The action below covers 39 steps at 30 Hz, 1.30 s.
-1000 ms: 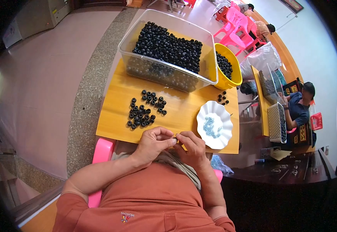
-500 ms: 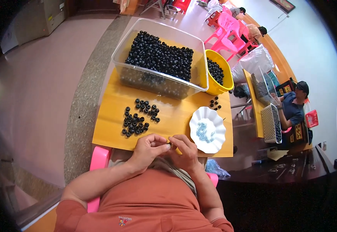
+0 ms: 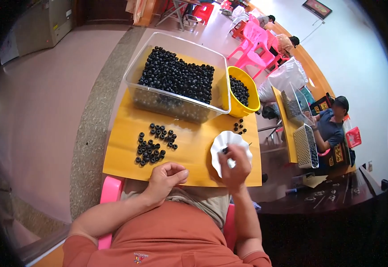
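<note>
Black bead [image 3: 225, 150] at the fingertips of the right hand [image 3: 237, 167], over the white scalloped plate [image 3: 216, 159], which lies near the near right corner of the surface [image 3: 194, 149]. The right hand's grip is together, clamped on this bead; the hand hides much of the plate's middle. The left hand [image 3: 163, 180] is at the near edge, left of the plate, its thumb and forefinger close together; whether its grip encloses anything cannot be told. Loose black beads [image 3: 148, 152] lie in an irregular cluster on the left half of the surface, and a smaller group of beads [image 3: 236, 129] lies toward the right edge, just beyond the plate. Along the far edge stands a clear rectangular bin [image 3: 176, 99] of similar black beads; just beside it, at the far right corner, is a yellow tub [image 3: 240, 110], also containing beads. Beyond the right edge, well apart, a co-worker [image 3: 332, 124] in a dark cap sits near a white perforated basket [image 3: 306, 147]. Pink plastic chairs [image 3: 254, 46] stand farther back.
</note>
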{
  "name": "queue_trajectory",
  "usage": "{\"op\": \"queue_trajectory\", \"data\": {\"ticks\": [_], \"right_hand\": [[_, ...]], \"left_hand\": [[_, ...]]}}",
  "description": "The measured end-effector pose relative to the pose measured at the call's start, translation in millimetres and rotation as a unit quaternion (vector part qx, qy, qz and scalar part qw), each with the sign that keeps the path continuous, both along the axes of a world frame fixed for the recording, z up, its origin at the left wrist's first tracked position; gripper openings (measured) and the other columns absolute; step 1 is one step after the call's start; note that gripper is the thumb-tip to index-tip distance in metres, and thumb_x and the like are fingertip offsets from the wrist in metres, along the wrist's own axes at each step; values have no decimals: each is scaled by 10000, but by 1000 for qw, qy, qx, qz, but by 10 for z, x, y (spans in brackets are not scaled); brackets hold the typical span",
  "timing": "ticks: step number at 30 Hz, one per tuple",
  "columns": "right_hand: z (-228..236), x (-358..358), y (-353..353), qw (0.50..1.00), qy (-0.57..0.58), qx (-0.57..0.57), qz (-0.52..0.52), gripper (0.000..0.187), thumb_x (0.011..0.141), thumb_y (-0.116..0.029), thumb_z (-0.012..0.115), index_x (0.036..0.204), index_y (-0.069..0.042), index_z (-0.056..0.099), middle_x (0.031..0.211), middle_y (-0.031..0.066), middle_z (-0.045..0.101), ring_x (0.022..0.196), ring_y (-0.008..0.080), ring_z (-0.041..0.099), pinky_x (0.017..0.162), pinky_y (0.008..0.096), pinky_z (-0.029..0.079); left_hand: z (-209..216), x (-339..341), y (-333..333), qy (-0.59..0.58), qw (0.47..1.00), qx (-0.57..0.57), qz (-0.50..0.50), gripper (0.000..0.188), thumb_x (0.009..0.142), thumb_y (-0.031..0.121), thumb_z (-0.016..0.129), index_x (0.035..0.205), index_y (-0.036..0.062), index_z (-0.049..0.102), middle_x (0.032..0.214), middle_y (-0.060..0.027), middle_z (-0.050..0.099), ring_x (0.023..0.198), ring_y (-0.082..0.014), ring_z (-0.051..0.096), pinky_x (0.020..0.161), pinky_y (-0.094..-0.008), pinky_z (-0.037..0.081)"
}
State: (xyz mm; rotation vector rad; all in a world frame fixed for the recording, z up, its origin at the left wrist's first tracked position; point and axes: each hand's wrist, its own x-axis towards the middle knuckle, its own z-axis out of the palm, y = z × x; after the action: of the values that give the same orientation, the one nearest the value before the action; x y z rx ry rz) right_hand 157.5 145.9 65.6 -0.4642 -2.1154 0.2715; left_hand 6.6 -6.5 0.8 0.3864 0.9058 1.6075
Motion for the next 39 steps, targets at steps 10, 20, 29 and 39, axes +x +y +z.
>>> {"op": "queue_trajectory", "data": {"ticks": [10, 20, 29, 39], "right_hand": [[533, -34, 1140, 985, 138, -38, -99, 245, 861, -69, 671, 1074, 34, 610, 904, 86, 610, 663, 104, 568, 587, 235, 459], [445, -2, 1982, 974, -23, -30, -225, 302, 826, -164, 676, 1050, 38, 649, 903, 141, 664, 774, 239, 640, 695, 337, 491], [3, 159, 1302, 983, 6, -163, -88, 153, 858, -73, 666, 969, 31, 667, 782, 59, 640, 605, 75, 587, 510, 211, 518], [-281, 8, 569, 981, -63, -182, 16, 77, 831, 20, 654, 908, 24, 648, 822, 56, 613, 626, 81, 559, 535, 213, 440]], "left_hand": [[-15, 1, -15, -5, 1000, 6, -12, 133, 878, 54, 650, 964, -26, 589, 883, -81, 632, 781, -121, 610, 724, -250, 526], [-29, 2, -21, 0, 1000, -14, -11, 125, 874, 56, 653, 961, -18, 603, 899, -79, 642, 796, -122, 620, 736, -258, 539], [-37, -8, -19, 12, 1000, -4, -17, 148, 875, 66, 653, 984, -23, 606, 902, -75, 641, 787, -121, 623, 734, -253, 542], [-58, 4, -8, 43, 999, -5, -30, 156, 877, 69, 650, 992, -31, 613, 895, -59, 639, 771, -101, 609, 717, -235, 526]]}}
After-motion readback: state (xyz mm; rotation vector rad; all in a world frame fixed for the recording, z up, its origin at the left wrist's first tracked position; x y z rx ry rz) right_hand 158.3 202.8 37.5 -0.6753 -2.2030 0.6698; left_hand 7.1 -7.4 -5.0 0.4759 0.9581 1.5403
